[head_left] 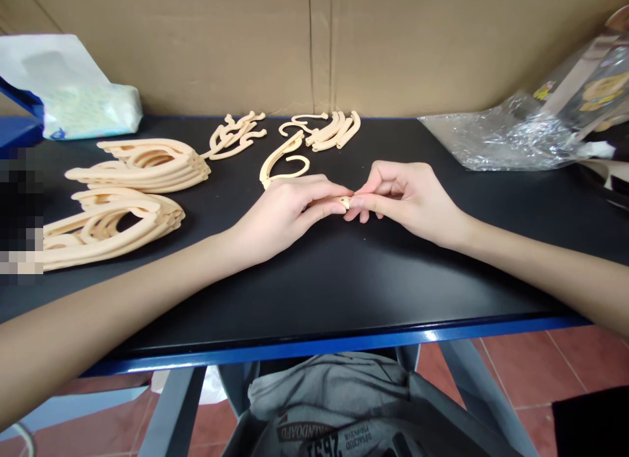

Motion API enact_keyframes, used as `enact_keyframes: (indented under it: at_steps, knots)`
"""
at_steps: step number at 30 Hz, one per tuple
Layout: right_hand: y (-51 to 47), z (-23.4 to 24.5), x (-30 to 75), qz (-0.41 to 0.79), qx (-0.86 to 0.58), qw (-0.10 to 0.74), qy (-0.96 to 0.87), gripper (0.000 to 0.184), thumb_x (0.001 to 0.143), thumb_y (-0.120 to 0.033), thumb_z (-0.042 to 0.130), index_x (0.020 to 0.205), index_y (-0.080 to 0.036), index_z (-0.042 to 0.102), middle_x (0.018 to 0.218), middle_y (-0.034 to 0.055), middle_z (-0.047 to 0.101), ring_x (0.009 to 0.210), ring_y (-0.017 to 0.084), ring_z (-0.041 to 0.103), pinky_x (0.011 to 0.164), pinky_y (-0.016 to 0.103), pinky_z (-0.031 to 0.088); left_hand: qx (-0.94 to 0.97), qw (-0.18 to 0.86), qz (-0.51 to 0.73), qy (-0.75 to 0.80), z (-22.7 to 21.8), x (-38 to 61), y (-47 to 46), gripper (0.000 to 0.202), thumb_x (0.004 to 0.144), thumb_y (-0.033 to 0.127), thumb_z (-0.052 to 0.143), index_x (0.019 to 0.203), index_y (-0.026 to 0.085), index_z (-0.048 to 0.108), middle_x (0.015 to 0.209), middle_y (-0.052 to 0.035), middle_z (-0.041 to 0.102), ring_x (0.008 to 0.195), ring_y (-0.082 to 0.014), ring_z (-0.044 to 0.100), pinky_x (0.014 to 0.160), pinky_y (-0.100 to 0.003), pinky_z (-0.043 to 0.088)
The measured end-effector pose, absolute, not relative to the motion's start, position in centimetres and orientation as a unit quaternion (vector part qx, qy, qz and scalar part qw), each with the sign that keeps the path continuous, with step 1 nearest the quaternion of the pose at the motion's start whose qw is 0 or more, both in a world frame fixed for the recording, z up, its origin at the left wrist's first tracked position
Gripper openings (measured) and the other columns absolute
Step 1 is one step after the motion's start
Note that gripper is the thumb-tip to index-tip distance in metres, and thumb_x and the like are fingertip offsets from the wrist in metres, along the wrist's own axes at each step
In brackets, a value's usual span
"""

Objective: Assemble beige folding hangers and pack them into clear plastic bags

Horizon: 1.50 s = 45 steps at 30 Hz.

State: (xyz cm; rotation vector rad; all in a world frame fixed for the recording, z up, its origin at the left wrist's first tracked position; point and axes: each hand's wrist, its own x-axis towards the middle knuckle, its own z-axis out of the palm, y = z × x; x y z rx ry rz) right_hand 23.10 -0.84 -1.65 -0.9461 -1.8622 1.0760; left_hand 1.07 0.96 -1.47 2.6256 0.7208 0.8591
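Note:
My left hand point(287, 211) is closed around a beige plastic hanger piece point(346, 202), whose end sticks out between thumb and fingers. At that end, the thumb and fingertips of my right hand point(400, 191) pinch the piece; the rest of it is hidden under the left palm. Just beyond my left hand show a curved beige hanger arm point(281, 157) and a hook point(301, 163). Whether these join the held piece I cannot tell. Several loose curved arms point(335, 129) lie farther back, with a thin hook point(293, 124) beside them.
Two stacks of beige folded hangers, a rear one point(147, 165) and a front one point(122, 221), lie at left. Several small branched pieces point(238, 136) lie behind. A tissue pack point(91, 109) stands back left, clear plastic bags point(511, 139) back right. Blue edging point(314, 345) borders the black table point(393, 280).

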Motion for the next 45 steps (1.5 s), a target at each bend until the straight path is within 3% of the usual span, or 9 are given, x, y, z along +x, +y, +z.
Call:
enact_keyframes:
  at_steps: [9, 15, 19, 26, 29, 32, 35, 40, 45]
  knots:
    - [-1.0, -1.5, 23.2, 0.356, -0.356, 0.368, -0.782, 0.028, 0.081, -0.043, 0.075, 0.075, -0.019, 0.062, 0.082, 0.0032, 0.075, 0.075, 0.019, 0.071, 0.069, 0.031, 0.054, 0.899, 0.174, 0.301, 0.265, -1.3, 1.1, 1.0, 0.020, 0.096, 0.029, 0.058, 0.096, 0.017, 0.073, 0.086, -0.0006, 0.073, 0.074, -0.0123, 0.065, 0.070, -0.021, 0.046]
    - [-0.6, -1.0, 23.6, 0.136, -0.315, 0.311, -0.886, 0.017, 0.086, -0.031, 0.070, 0.079, -0.018, 0.063, 0.075, -0.0009, 0.070, 0.065, 0.014, 0.066, 0.061, 0.025, 0.046, 0.871, 0.274, 0.296, 0.281, -1.3, 1.4, 0.9, 0.019, 0.094, 0.030, 0.061, 0.104, 0.014, 0.064, 0.090, -0.0003, 0.074, 0.083, -0.0131, 0.071, 0.075, -0.020, 0.053]
    - [-0.7, -1.0, 23.8, 0.050, -0.300, 0.286, -0.909, 0.017, 0.088, -0.033, 0.068, 0.082, -0.018, 0.060, 0.074, -0.0011, 0.066, 0.066, 0.013, 0.062, 0.059, 0.024, 0.042, 0.888, 0.237, 0.280, 0.278, -1.3, 1.2, 0.8, 0.019, 0.096, 0.033, 0.059, 0.102, 0.016, 0.062, 0.090, 0.0008, 0.074, 0.083, -0.0130, 0.071, 0.074, -0.020, 0.052]
    - [0.2, -1.4, 24.6, -0.011, -0.334, 0.263, -0.905, 0.036, 0.089, -0.053, 0.063, 0.100, -0.019, 0.058, 0.077, -0.0013, 0.066, 0.067, 0.015, 0.061, 0.060, 0.025, 0.040, 0.923, 0.093, 0.247, 0.281, -0.9, 0.4, 1.1, 0.024, 0.095, 0.031, 0.057, 0.113, 0.016, 0.064, 0.102, -0.0038, 0.069, 0.090, -0.0177, 0.065, 0.073, -0.026, 0.047]
    - [0.7, -1.3, 25.0, -0.047, -0.352, 0.258, -0.898, 0.034, 0.092, -0.049, 0.060, 0.105, -0.018, 0.060, 0.074, -0.0010, 0.065, 0.066, 0.015, 0.060, 0.064, 0.027, 0.041, 0.925, 0.076, 0.240, 0.285, -1.0, 0.2, 1.4, 0.023, 0.096, 0.027, 0.055, 0.112, 0.014, 0.065, 0.097, -0.0042, 0.068, 0.087, -0.0174, 0.063, 0.073, -0.026, 0.046]
    - [1.2, -0.8, 25.3, -0.083, -0.359, 0.229, -0.901, 0.028, 0.094, -0.045, 0.056, 0.095, -0.018, 0.064, 0.072, 0.0007, 0.063, 0.069, 0.017, 0.058, 0.075, 0.032, 0.040, 0.925, 0.094, 0.231, 0.287, -1.2, 0.0, 1.6, 0.023, 0.099, 0.026, 0.052, 0.113, 0.015, 0.065, 0.097, -0.0035, 0.068, 0.087, -0.0156, 0.063, 0.075, -0.025, 0.045]
    - [1.6, 0.2, 26.0, -0.050, -0.365, 0.183, -0.911, 0.034, 0.090, -0.052, 0.058, 0.092, -0.019, 0.067, 0.075, 0.0019, 0.064, 0.078, 0.020, 0.058, 0.081, 0.036, 0.038, 0.923, 0.119, 0.230, 0.286, -1.3, 0.0, 1.7, 0.024, 0.101, 0.027, 0.049, 0.115, 0.017, 0.065, 0.101, -0.0027, 0.068, 0.089, -0.0142, 0.063, 0.079, -0.023, 0.045]
    - [2.3, 1.7, 27.4, 0.141, -0.427, 0.095, -0.888, 0.040, 0.080, -0.063, 0.066, 0.086, -0.023, 0.068, 0.065, -0.0036, 0.058, 0.059, 0.014, 0.049, 0.059, 0.028, 0.033, 0.919, 0.144, 0.227, 0.288, -1.3, 0.1, 1.6, 0.024, 0.099, 0.029, 0.053, 0.118, 0.018, 0.065, 0.100, -0.0014, 0.068, 0.085, -0.0127, 0.063, 0.075, -0.022, 0.045]
    - [3.0, 1.6, 28.0, 0.179, -0.428, 0.132, -0.876, 0.040, 0.080, -0.062, 0.067, 0.088, -0.022, 0.070, 0.071, -0.0019, 0.064, 0.064, 0.015, 0.054, 0.061, 0.029, 0.036, 0.926, 0.143, 0.217, 0.274, -1.2, 0.0, 1.6, 0.031, 0.098, 0.031, 0.055, 0.125, 0.018, 0.063, 0.091, -0.0008, 0.064, 0.081, -0.0131, 0.061, 0.074, -0.022, 0.045]
